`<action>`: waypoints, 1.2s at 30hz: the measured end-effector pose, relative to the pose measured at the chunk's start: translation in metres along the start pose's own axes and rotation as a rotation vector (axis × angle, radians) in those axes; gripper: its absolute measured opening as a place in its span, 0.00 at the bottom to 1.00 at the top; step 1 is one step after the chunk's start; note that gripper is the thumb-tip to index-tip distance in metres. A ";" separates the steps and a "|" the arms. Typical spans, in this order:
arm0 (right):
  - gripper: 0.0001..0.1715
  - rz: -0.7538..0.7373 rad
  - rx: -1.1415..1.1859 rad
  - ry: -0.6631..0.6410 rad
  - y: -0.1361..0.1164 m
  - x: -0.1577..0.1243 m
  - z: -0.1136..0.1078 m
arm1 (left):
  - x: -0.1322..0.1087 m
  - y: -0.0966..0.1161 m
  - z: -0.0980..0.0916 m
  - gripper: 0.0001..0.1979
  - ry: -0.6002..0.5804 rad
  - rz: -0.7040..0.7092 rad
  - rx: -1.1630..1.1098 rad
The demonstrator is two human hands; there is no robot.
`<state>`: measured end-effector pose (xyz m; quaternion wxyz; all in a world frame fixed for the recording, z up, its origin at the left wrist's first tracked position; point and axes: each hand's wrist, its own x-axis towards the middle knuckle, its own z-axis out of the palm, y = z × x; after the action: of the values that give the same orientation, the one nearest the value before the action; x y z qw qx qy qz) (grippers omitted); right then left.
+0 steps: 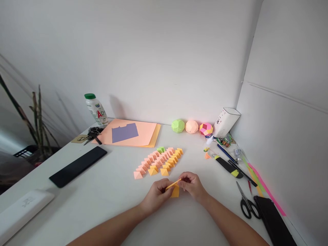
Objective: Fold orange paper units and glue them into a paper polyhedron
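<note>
Hands folding paper at a white desk.
Left hand point(156, 195) and right hand point(192, 186) together pinch a small folded orange paper piece point(175, 190) low over the white tabletop point(110, 191), just before rows of folded paper units point(159, 162).

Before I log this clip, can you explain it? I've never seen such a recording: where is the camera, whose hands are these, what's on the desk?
No machine here: one camera, worn on a person's head, looks down at their own bare hands. The left hand and right hand together pinch a small folded yellow paper at the white desk. Behind it lie rows of folded paper pieces, three paper balls, flat paper sheets and a bottle. Scissors lie to the right.
</note>
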<state>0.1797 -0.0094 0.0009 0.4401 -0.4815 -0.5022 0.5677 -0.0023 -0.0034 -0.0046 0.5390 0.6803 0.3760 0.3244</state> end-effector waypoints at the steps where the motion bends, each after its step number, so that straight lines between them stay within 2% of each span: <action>1: 0.13 0.000 0.000 0.000 0.000 0.000 0.000 | 0.000 0.000 0.000 0.11 0.002 -0.003 -0.001; 36: 0.12 -0.033 0.009 -0.046 -0.006 0.000 -0.003 | 0.001 0.003 -0.002 0.11 0.011 -0.056 -0.142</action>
<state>0.1824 -0.0084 0.0070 0.4399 -0.4581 -0.5175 0.5734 -0.0029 -0.0021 -0.0013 0.5929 0.6277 0.3739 0.3385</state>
